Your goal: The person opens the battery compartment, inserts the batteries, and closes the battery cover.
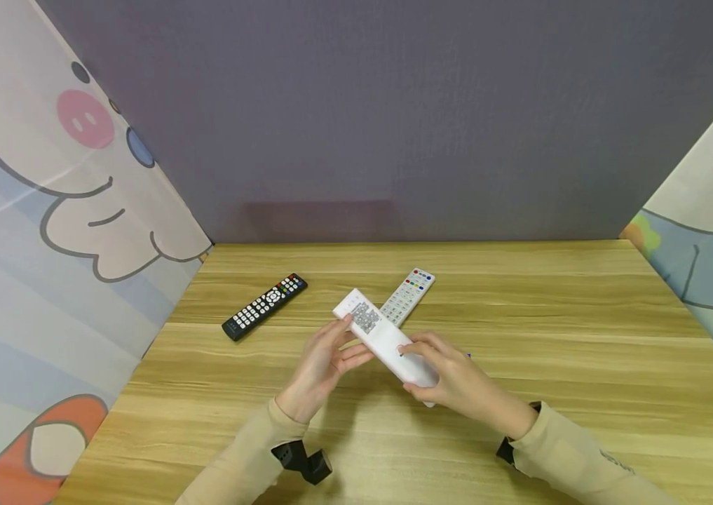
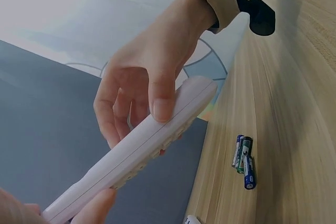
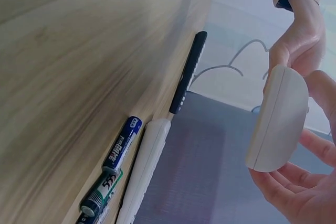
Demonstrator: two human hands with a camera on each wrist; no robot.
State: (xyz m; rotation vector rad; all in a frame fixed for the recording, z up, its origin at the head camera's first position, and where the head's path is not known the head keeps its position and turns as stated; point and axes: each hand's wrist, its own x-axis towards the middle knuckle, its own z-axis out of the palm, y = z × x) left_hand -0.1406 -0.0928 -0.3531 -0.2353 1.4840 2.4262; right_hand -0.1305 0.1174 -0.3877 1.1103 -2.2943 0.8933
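Observation:
Above the table I hold a white remote control (image 1: 388,342) between both hands, its back with a grey printed label turned up toward my head. My left hand (image 1: 320,366) pinches its far-left end, thumb on the edge and fingers beneath. Around the nearer end, my right hand (image 1: 460,379) grips it, with the index finger on the back. The buttons face down, partly visible in the left wrist view on the remote's underside. Behind it on the table lies a second white remote control (image 1: 408,296), buttons up, partly covered in the head view.
A black remote control (image 1: 264,306) lies at the left on the wooden table (image 1: 583,337). Several loose batteries (image 2: 244,161) lie together beside the second white remote, mostly hidden by my right hand in the head view. A grey panel (image 1: 406,126) stands along the back.

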